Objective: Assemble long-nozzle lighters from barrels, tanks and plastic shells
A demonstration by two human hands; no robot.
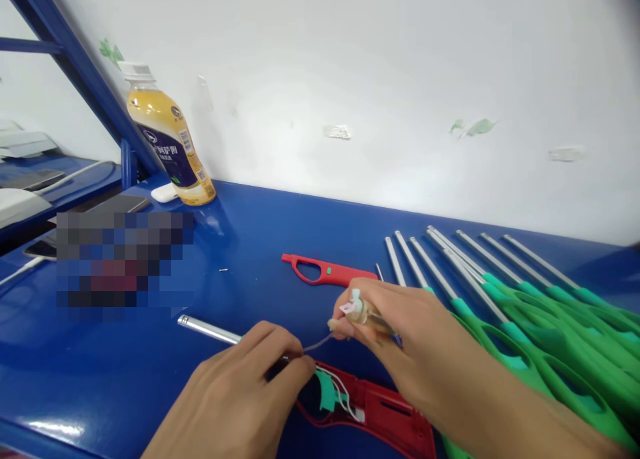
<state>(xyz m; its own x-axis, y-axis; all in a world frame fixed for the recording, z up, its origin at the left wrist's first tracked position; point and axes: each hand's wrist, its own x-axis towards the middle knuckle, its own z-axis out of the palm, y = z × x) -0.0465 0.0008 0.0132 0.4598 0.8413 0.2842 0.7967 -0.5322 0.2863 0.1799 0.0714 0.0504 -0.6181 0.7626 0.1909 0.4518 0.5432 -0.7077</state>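
Observation:
With closed fingers, my left hand point(235, 392) grips an opened stick lighter where its silver barrel point(207, 329) meets the red half shell point(395, 416). White wires point(343, 387) and a teal part point(326, 391) lie inside that shell. My right hand point(415, 332) is wrapped round a small yellowish, see-through fuel tank point(371, 318) with a pale valve on its end. Between my two hands runs a thin tube point(318, 344); its left end is hidden by my left fingertips. Just behind lies the other red shell half point(330, 271), with a small green patch.
Several green lighters point(540, 312) with silver barrels lie in a row on the right. A yellow drink bottle point(167, 139) stands at the back left by the wall, beside a phone point(117, 204). A tiny metal piece point(223, 270) rests on the blue tabletop point(255, 236).

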